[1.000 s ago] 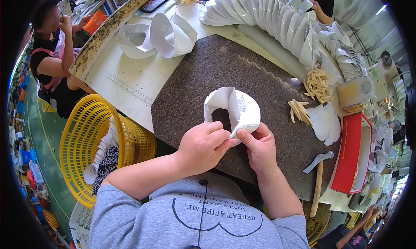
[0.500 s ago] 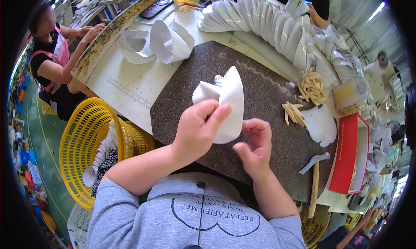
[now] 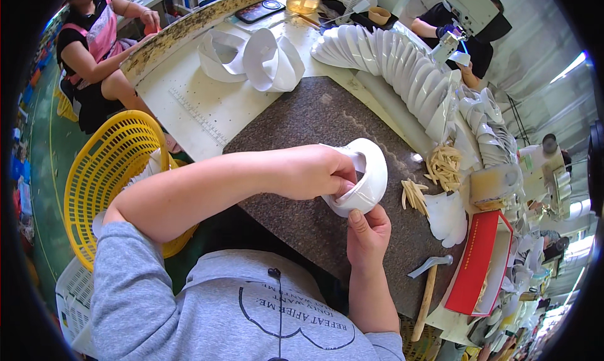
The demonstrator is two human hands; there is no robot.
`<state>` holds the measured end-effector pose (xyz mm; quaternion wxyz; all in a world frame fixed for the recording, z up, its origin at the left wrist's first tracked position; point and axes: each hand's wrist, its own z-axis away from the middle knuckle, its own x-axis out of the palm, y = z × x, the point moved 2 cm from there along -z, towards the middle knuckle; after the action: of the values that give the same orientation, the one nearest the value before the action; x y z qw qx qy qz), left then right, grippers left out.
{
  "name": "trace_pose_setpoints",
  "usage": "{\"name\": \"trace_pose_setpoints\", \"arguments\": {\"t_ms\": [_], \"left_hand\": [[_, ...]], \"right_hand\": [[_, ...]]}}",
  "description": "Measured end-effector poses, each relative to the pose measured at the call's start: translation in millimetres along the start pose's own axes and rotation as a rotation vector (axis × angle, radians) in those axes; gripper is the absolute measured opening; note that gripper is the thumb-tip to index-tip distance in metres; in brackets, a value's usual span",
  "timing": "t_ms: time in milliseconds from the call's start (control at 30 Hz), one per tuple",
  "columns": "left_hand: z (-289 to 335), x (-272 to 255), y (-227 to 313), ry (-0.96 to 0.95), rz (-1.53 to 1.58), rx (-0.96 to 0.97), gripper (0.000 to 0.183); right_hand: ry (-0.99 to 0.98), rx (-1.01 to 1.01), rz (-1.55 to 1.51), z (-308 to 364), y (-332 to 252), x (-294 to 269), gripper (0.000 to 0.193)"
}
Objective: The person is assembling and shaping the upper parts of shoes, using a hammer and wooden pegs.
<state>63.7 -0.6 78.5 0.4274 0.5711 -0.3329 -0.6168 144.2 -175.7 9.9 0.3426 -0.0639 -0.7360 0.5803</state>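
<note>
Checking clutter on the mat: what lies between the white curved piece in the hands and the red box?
In the head view, pale wooden sticks and a white cut piece lie between the white curved piece and red box.

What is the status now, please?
Left hand grip shut on white curved piece. Right hand grip holds it from below. Piece above stone slab. Hammer nearby, not blocking.

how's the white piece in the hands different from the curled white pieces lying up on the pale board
The white piece is gripped by the left hand and right hand over the dark stone slab; the curled white pieces lie untouched on the pale board. The held piece is bent into one tight cup; the others sit as open loops. All look like the same white sheet material.
</note>
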Motion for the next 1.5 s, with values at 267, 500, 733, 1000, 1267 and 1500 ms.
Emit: {"name": "trace_pose_setpoints", "arguments": {"t_ms": [267,500,733,1000,1267,1500], "left_hand": [[-7.9,10.7,-9.2,0.083,0.037,-0.074,0.027],[-4.4,-11.4,10.9,-0.266,-0.282,-0.157,0.039],[-9.9,-3.6,-14.0,-0.052,0.44,-0.311,0.026],[-8.9,18.9,-22.5,0.096,0.107,-0.162,0.025],[-15.6,23.5,-12.0,0.191,-0.147,0.079,0.017],[-22.5,17.8,-1.1,0.114,-0.296,0.163,0.017]], "right_hand": [[-0.014,0.079,0.023,5.3,5.0,0.5,0.033],[-0.056,0.05,0.097,7.0,4.3,-1.2,0.029],[-0.035,0.057,0.091,5.0,6.0,-2.0,0.025],[-0.016,0.069,0.101,9.7,9.8,6.6,0.033],[0.06,0.034,0.0,8.3,1.9,4.6,0.032],[0.008,0.085,-0.11,7.2,5.8,-5.9,0.029]]}}
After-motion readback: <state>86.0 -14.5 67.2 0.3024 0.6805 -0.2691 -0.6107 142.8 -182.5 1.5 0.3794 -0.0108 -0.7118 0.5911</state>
